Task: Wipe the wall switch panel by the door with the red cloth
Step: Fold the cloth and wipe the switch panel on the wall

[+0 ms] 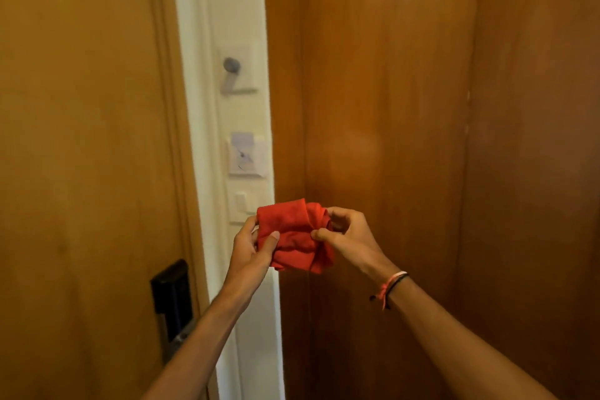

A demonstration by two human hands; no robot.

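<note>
A bunched red cloth [293, 234] is held between both hands in front of the white wall strip. My left hand [251, 252] grips its left side with the thumb on the front. My right hand [349, 237] pinches its right side. The white wall switch panel [242, 206] sits on the strip just behind and above-left of the cloth, and the cloth covers its lower right corner. The cloth is not pressed against the panel.
A wooden door [81, 156] fills the left, with a black lock plate [172, 294] low on its edge. Above the switch are a white key-card holder [246, 156] and a plate with a grey knob [235, 70]. Wooden panelling [422, 107] forms the right side.
</note>
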